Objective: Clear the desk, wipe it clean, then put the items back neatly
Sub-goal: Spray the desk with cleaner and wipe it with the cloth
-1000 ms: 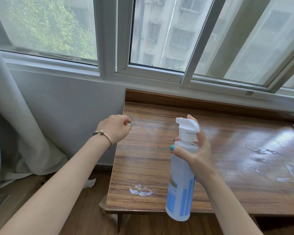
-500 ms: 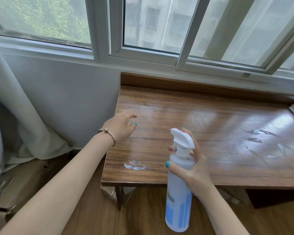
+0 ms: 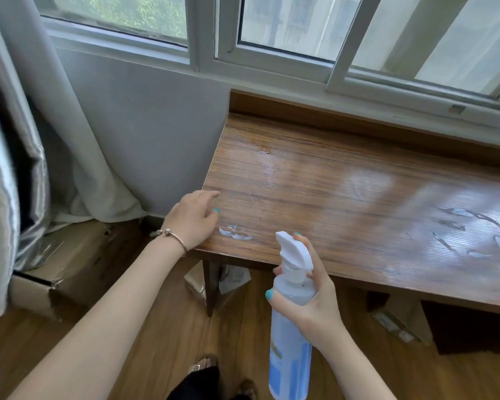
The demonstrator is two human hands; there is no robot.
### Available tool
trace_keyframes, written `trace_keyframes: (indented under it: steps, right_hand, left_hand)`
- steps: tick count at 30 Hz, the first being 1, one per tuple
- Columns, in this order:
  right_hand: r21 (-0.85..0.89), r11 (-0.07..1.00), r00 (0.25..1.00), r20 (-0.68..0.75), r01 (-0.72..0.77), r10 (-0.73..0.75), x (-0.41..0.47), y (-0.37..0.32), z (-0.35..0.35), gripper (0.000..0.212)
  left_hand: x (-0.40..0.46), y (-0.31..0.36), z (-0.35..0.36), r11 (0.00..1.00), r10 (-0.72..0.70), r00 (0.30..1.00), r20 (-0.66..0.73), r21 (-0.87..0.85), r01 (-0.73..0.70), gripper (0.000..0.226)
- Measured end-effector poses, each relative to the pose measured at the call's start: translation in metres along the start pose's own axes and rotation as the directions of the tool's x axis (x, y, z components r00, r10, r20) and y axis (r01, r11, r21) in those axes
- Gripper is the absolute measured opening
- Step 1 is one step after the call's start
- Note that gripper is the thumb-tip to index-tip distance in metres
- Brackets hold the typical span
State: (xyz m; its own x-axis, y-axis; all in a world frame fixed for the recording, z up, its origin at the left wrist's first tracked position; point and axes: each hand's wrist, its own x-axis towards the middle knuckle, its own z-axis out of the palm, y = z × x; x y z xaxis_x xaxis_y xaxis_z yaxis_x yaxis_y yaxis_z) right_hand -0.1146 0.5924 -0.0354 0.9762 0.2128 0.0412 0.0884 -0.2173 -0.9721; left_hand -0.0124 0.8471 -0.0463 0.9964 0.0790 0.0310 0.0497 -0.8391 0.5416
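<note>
Presently, a white-and-blue spray bottle (image 3: 290, 336) is held upright in front of the near edge of the wooden desk (image 3: 358, 197), gripped at its neck by the right hand (image 3: 315, 301), whose thumb and fingers are curled round it with one finger laid along the far side of the white trigger head. The left hand (image 3: 192, 219) is seen at the desk's near left corner, nothing held, fingers loosely spread over the wood, a bracelet (image 3: 173, 236) worn at the wrist. White streaks of foam (image 3: 234, 232) are noted on the desk just beside that hand, further wet streaks (image 3: 462, 226) towards the desk's right end, and a cardboard box (image 3: 72, 261) on the floor left of the desk.
</note>
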Motion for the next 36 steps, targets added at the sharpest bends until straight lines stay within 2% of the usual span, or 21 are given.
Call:
trace_keyframes:
  steps: [7,12,16,25,31,36]
  right_hand:
    - [0.028,0.999,0.999,0.049,-0.023,0.021,-0.012,-0.003,0.013,0.091]
    - [0.017,1.0,1.0,-0.017,0.0,0.0,-0.015,-0.01,0.017,0.097]
    - [-0.022,1.0,0.993,-0.117,0.02,-0.022,-0.017,-0.01,0.004,0.091]
    - [-0.044,0.999,0.96,-0.279,0.011,-0.023,-0.017,-0.009,-0.048,0.085]
    - [0.0,1.0,0.958,-0.284,0.026,-0.025,-0.005,-0.006,-0.097,0.089]
    - [-0.007,0.997,0.953,-0.295,0.075,-0.073,0.007,-0.004,-0.147,0.089]
  left_hand:
    - [-0.01,-0.007,-0.009,0.999,-0.019,1.0,0.007,0.026,0.019,0.045]
    - [0.007,-0.002,-0.022,0.998,0.044,0.999,0.025,0.032,-0.045,0.044]
    - [0.022,0.012,-0.024,0.992,0.125,0.992,0.029,0.033,-0.126,0.044]
    - [0.047,0.077,0.003,0.964,0.264,0.961,0.08,-0.009,-0.264,0.044]
    - [0.061,0.114,0.029,0.974,0.228,0.97,0.083,-0.009,-0.228,0.044]
    - [0.068,0.155,0.048,0.982,0.19,0.981,0.027,-0.002,-0.19,0.044]
